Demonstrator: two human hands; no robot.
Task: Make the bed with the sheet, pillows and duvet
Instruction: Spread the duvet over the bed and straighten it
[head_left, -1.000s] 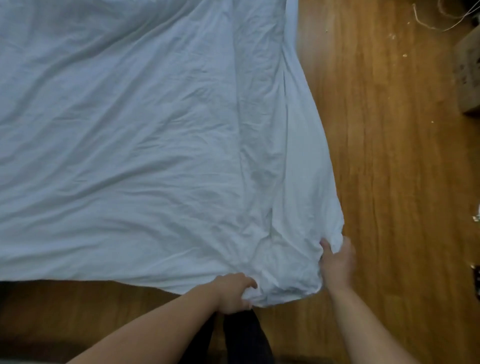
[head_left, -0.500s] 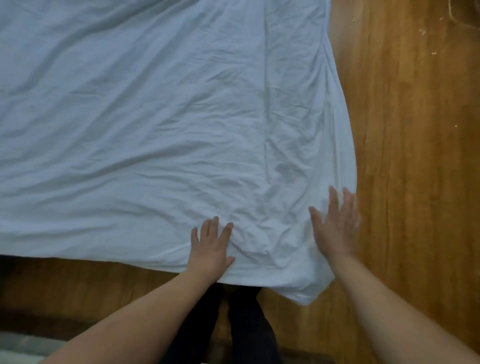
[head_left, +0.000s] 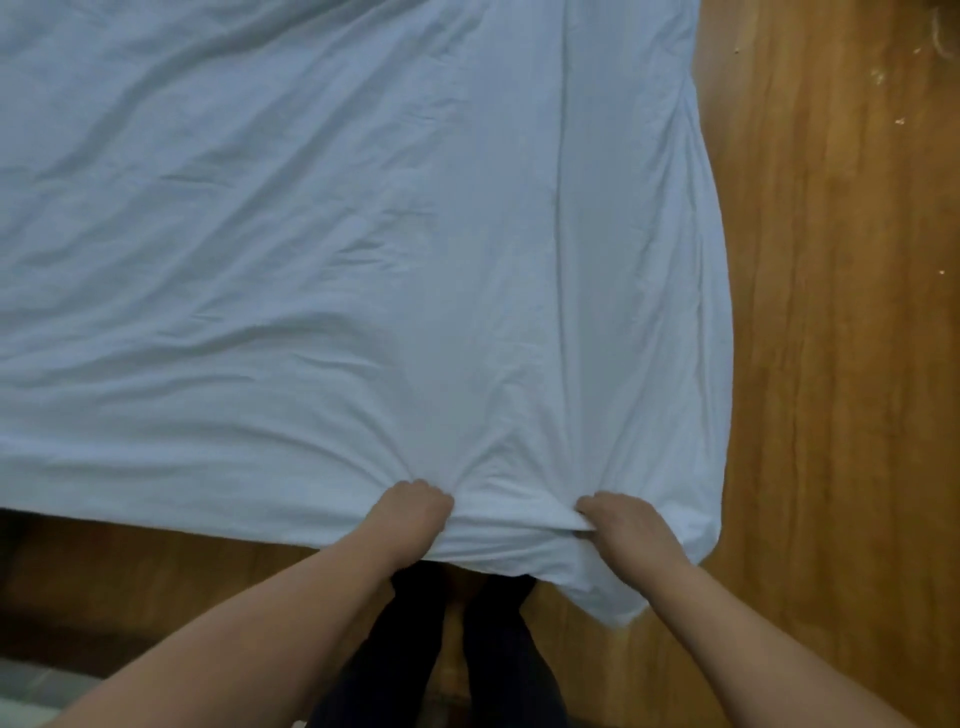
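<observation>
The sheet's near hem is gripped by the left hand (head_left: 415, 512) and by the right hand (head_left: 618, 522), fingers curled into bunched fabric. One pale blue sheet (head_left: 337, 234) is spread from 6 to 12 o'clock, still wrinkled. Spreading is judged nearly done; no pillows or duvet are seen. Wooden floor (head_left: 831, 364) lies at 3 o'clock.

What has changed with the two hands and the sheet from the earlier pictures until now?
Half a second ago both hands lay flat and open on the sheet. Now the left hand and the right hand have drawn back to its near edge and each grips a bunch of fabric, with creases fanning out from both grips. The sheet's corner still hangs over the wooden floor at the right.
</observation>
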